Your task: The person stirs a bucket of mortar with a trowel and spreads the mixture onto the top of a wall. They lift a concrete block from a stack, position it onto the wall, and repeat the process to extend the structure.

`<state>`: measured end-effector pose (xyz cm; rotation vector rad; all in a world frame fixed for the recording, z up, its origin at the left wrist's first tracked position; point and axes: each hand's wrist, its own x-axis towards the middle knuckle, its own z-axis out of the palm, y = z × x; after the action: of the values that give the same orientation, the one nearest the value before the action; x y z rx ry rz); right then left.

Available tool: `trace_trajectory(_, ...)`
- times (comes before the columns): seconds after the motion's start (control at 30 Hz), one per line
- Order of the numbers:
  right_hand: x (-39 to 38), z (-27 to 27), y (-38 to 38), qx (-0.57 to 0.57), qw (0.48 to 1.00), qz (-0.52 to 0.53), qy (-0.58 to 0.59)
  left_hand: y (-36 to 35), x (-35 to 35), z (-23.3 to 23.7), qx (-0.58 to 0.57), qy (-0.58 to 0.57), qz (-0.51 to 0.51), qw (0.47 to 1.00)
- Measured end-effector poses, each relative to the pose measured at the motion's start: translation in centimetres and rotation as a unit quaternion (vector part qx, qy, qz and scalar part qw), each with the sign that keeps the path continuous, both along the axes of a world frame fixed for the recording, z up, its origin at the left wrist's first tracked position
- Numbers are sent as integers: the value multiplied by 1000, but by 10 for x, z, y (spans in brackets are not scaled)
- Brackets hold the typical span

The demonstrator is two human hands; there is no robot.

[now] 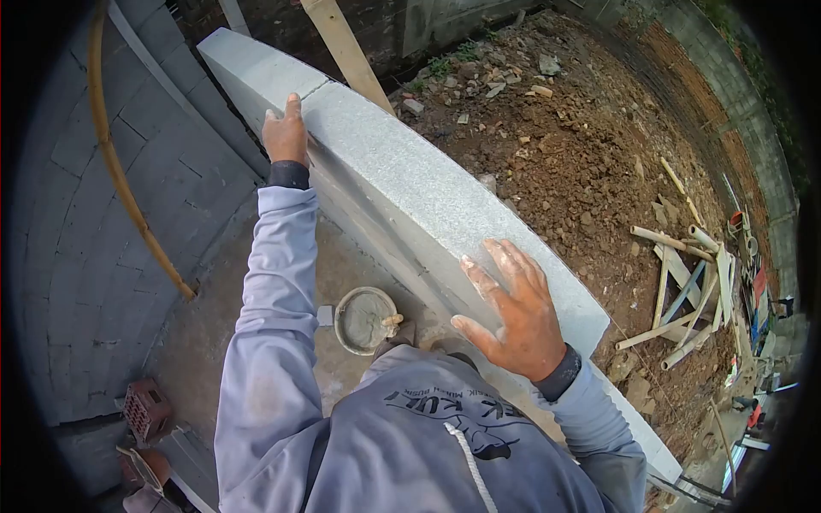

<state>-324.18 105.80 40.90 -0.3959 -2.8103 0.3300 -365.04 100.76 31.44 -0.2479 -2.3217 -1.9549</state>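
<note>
A low wall of pale grey blocks [402, 175] runs diagonally from the upper left to the lower right, with a thin joint across its top near the far end. My left hand [286, 132] rests against the wall's near upper edge beside that joint, fingers partly extended and holding nothing. Further down the wall, my right hand [510, 309] lies with spread fingers on the top and near face, its fingertips whitened with dust. On the floor below, between the wall and my body, sits a round bucket [340, 333] containing grey wet mix, with a handle-like piece at its rim.
A block wall [77, 231] stands at left with a bamboo pole [128, 192] leaning on it. A reddish crate [147, 410] is at lower left. Beyond the low wall lie brown soil [581, 171] and a pile of poles [684, 286]. A wooden plank [346, 51] leans at the top.
</note>
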Motion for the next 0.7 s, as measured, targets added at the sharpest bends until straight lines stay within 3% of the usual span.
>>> trace_trajectory(0.03,28,3,-2,-17,1000,-4,6,3,-12,-4,-6,-46,-38,998)
trace_trajectory(0.1,102,0,0,-35,982,-143,114,9,-35,-31,1,-51,-17,999)
trace_trajectory(0.17,184,-21,-8,-17,921,-319,223,8,-37,-34,-37,-2,15,999)
trace_trajectory(0.27,260,-84,-17,-149,854,-450,212,8,-27,-17,-6,-59,28,998)
trace_trajectory(0.33,247,-116,-13,-186,886,-396,154,13,-45,-22,26,-83,51,995)
trace_trajectory(0.4,226,-145,-2,-150,916,-372,8,16,-29,-4,61,-136,69,986)
trace_trajectory(0.5,201,-187,18,-110,954,-279,3,14,-51,-15,90,-180,47,978)
trace_trajectory(0.57,193,-217,23,-52,972,-226,-27,11,-63,-25,49,-143,67,986)
trace_trajectory(0.7,186,-226,20,-51,970,-236,-23,5,-74,-22,47,-176,59,982)
